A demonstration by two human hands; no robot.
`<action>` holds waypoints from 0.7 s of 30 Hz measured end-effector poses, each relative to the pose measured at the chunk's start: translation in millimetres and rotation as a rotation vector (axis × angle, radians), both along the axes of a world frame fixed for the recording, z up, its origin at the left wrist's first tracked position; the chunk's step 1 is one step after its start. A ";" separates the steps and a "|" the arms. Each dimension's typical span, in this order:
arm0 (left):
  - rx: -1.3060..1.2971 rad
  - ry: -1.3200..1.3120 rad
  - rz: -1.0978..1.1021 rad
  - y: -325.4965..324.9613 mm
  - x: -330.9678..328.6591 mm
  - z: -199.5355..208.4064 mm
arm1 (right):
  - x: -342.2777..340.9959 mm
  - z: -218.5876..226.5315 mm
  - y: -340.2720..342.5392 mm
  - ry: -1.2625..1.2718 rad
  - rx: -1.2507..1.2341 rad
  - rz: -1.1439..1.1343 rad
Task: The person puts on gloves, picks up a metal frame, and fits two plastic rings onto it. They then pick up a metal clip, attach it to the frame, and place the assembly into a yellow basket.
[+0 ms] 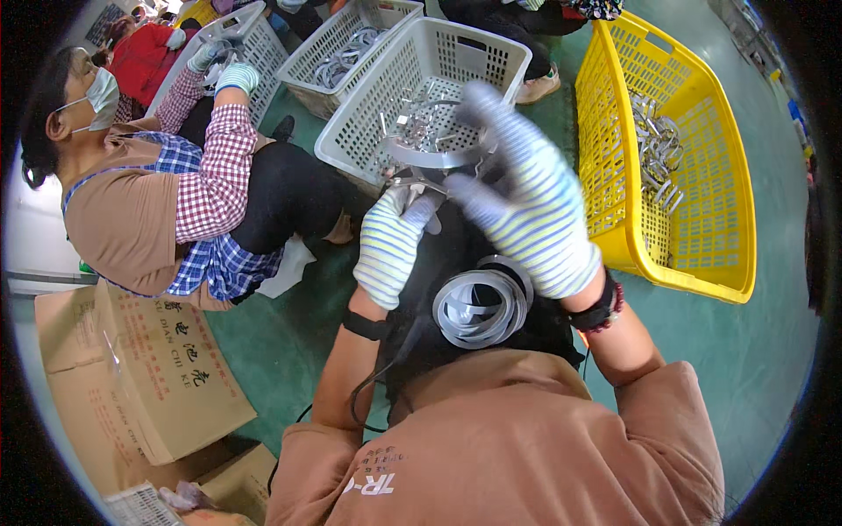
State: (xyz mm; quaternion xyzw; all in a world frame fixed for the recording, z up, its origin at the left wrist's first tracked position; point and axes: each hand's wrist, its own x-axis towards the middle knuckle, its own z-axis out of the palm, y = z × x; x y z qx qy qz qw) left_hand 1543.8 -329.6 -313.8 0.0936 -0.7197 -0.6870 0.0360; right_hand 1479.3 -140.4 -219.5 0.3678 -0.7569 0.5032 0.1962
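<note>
My left hand [390,250], in a white glove with green and yellow stripes, is closed on a thin metal piece at the lower edge of a curved silvery metal band [431,157]. The band is raised in front of the grey basket. My right hand [539,210], in a blue-striped glove, is beside the band's right end, thumb and fingers spread apart. Its fingertips are blurred, and whether they touch the band is unclear. On my lap lies a stack of flat silvery rings [482,307].
Ahead is a grey basket [351,145] with loose metal pieces, another grey basket [303,79] with rings behind it. A yellow basket [631,237] holding metal parts stands right. A gloved co-worker [132,202] sits left, behind cardboard boxes [167,368]. A dark cable [373,377] runs by my left arm.
</note>
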 end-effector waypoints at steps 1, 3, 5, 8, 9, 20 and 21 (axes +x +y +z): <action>0.189 -0.156 -0.026 4.3 5.3 19.4 | -0.2 3.0 10.5 -0.217 -0.019 -0.055; 0.249 -0.177 -0.053 15.1 9.6 34.8 | -13.8 6.6 24.1 -0.428 -0.054 0.035; 0.325 -0.183 -0.129 20.4 6.9 29.8 | -40.1 -13.5 31.0 -0.300 0.003 0.168; 0.522 -0.175 -0.101 21.1 9.8 21.4 | -35.5 1.3 21.0 -0.378 0.139 0.280; 0.587 -0.162 -0.106 21.7 11.7 22.1 | -34.8 0.8 20.2 -0.382 0.139 0.284; 0.816 -0.174 -0.231 10.2 9.7 -9.4 | -9.5 -5.6 -2.2 0.178 0.450 -0.065; 0.410 -0.071 -0.227 12.1 5.5 -10.4 | -3.3 -7.0 -2.8 0.220 0.541 -0.078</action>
